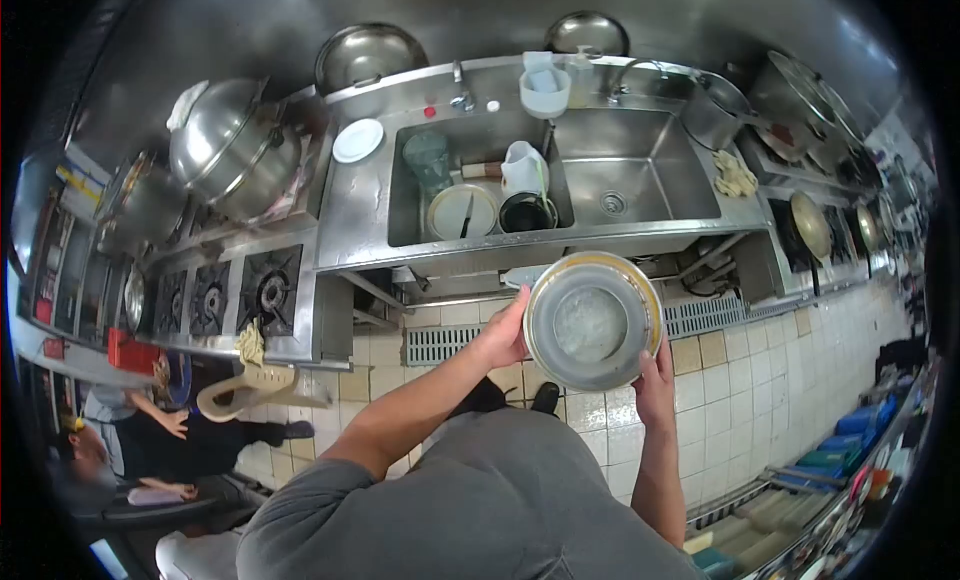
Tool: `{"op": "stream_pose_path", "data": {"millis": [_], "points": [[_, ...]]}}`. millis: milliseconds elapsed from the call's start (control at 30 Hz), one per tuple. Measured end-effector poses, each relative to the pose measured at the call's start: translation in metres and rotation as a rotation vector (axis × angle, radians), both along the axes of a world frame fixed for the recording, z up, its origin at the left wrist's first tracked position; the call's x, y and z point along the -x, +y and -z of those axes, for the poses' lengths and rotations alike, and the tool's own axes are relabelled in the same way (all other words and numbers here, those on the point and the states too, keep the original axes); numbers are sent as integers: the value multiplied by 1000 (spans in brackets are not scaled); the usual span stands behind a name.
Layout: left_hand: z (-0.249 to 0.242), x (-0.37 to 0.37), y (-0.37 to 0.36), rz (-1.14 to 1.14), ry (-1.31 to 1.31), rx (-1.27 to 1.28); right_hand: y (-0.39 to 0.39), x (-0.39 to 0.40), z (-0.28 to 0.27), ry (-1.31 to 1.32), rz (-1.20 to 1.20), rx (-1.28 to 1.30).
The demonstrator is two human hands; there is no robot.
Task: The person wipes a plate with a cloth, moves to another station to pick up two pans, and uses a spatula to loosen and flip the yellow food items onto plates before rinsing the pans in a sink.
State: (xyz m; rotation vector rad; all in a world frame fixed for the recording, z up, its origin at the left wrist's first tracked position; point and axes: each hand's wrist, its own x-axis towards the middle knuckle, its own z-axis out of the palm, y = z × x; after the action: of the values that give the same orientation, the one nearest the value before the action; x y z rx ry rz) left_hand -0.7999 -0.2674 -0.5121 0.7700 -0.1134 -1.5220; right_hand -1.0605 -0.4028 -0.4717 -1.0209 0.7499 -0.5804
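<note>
Both hands hold a round metal bowl or stacked bowls [590, 325] with a yellowish rim, in front of the sink counter. My left hand [507, 332] grips its left side, and my right hand [655, 380] holds the lower right edge. Beyond it, the left sink basin [405, 220] contains a white plate [450, 218] with a knife [468, 216] on it, a dark pot [527, 215], a white jug [522, 168] and a clear greenish container [428, 160]. The right basin [640, 170] shows its drain.
A white plate [358, 141] lies on the counter left of the sink. Burners [270, 292] and a large steamer pot [235, 145] stand left. Right are a pot [712, 115], a yellowish cloth [734, 175] and woks [810, 227]. Another person [150, 430] is at far left.
</note>
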Motion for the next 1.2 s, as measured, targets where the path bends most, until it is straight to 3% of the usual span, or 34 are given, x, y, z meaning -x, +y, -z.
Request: {"op": "stream_pose_path", "data": {"millis": [100,167,233,300,333,367,400,467,500,567,600,633,667,700,800,867,1033,1100,1200], "points": [[-10,-39,-23,-70,-67,-12,-40,-61,20,-145,61,69],[-8,-77,-39,-109,-64,-44,-67,-97,19,-103,73,21],[26,-135,-50,-141,-416,-173,-95,-126,29,-110,145,-107],[61,-208,-60,-232,-683,-285,-107,-153,27,-106,164,-64],[98,-252,-65,-235,-1023,-494,-115,-161,31,-141,165,-74],[139,-292,-65,-280,-1179,-571,-123,-171,31,-178,172,-83],[189,-332,-67,-267,-1312,-668,-127,-183,29,-157,234,-85],[199,-365,-74,-47,-1462,-861,-137,-196,26,-145,293,-62],[221,-380,-79,-27,-1456,-841,-141,-205,25,-158,328,-40],[287,-405,-90,293,-1560,-895,-140,-233,-3,-156,487,-47],[303,-409,-96,313,-1505,-876,-143,-227,3,-2,531,94],[301,-407,-103,337,-1491,-863,-143,-226,1,154,569,233],[297,-409,-110,317,-1397,-911,-142,-226,-3,125,691,117],[294,-412,-120,293,-1305,-958,-141,-224,-6,197,648,173],[311,-410,-134,319,-1323,-1008,-141,-233,-23,133,700,-26],[312,-409,-135,309,-1315,-1054,-150,-212,-6,131,653,-46],[281,-410,-135,367,-1280,-695,-167,-208,-4,155,590,-70],[294,-383,-136,127,-1392,-416,-176,-219,-5,163,543,-39],[253,-346,-185,18,-1450,-84,-195,-220,13,178,495,-70]]}}
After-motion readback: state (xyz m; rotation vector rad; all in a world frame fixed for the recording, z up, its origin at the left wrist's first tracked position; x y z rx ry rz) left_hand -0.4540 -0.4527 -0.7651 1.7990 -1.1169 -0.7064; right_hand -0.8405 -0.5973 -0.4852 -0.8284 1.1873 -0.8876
